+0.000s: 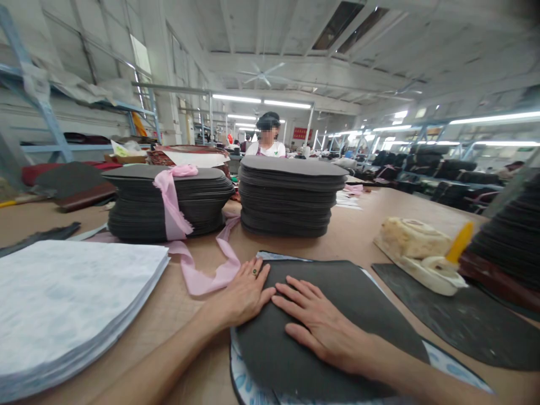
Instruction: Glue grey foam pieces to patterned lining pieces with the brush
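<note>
Grey sheet (pixel 356 292) overlay a patterned piece (pixel 449 363), margins bare; I judged layering part-done, left hand (pixel 247 292) and right hand (pixel 318 320) spread open.

White stack (pixel 80 309) — cut off at left; patterned piece (pixel 243 376) — mostly hidden under dark panel (pixel 350 295).

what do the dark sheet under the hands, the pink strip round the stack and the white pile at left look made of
Dark sheet: probably foam or rubbery sheeting, matte, judging by its even, dull gray surface.
Pink strip: likely thin, soft cloth, low sheen, with creases and a ragged edge.
White pile: fabric or film, hard to tell; faint bluish mottling, layered edges, little gloss.
</note>
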`<state>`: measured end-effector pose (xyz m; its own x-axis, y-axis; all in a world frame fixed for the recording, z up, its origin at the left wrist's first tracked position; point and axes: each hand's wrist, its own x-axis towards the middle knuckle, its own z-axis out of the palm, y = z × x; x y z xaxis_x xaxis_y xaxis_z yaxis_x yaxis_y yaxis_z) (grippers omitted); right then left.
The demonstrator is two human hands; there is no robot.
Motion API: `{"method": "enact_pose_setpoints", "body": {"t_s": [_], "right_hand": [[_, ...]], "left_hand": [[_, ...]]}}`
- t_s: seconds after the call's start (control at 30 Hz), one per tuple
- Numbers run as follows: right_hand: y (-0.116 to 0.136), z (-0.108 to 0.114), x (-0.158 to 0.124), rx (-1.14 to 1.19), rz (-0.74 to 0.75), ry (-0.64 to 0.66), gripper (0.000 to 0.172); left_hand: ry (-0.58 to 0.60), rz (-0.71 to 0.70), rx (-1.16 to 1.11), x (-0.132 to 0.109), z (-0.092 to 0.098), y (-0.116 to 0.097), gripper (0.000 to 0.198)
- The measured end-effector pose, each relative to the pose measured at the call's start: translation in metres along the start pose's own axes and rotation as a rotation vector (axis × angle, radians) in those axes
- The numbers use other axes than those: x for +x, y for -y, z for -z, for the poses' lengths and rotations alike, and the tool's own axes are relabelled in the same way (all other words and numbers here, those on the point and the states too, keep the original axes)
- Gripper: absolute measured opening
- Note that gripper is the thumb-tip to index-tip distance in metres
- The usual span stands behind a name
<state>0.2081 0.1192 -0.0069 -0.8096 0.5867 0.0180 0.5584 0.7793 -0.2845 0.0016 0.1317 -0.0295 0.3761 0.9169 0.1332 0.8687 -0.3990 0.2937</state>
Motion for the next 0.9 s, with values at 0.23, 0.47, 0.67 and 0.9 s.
{"method": "enact_pose_setpoints", "body": {"t_s": [0.23, 0.47, 0.67, 0.9], "right_hand": [[-0.039, -0.003, -0.045, -0.032, -0.300, -0.080, 0.064], [-0.066, -0.007, -0.075, -0.136, -0.503, -0.125, 0.065], [-0.067, -0.013, -0.072, -0.157, -0.486, -0.178, 0.064], [-0.068, -0.014, -0.076, -0.147, -0.447, -0.268, 0.064]], "left_hand": [[0.100, 0.037, 0.137, -0.002, 0.009, -0.002, 0.058], [0.164, 0.001, 0.196, 0.036, 0.025, -0.035, 0.060], [0.147, -0.093, 0.172, 0.071, -0.012, -0.061, 0.064], [0.094, 0.096, 0.291, 0.003, 0.010, -0.025, 0.061]]}}
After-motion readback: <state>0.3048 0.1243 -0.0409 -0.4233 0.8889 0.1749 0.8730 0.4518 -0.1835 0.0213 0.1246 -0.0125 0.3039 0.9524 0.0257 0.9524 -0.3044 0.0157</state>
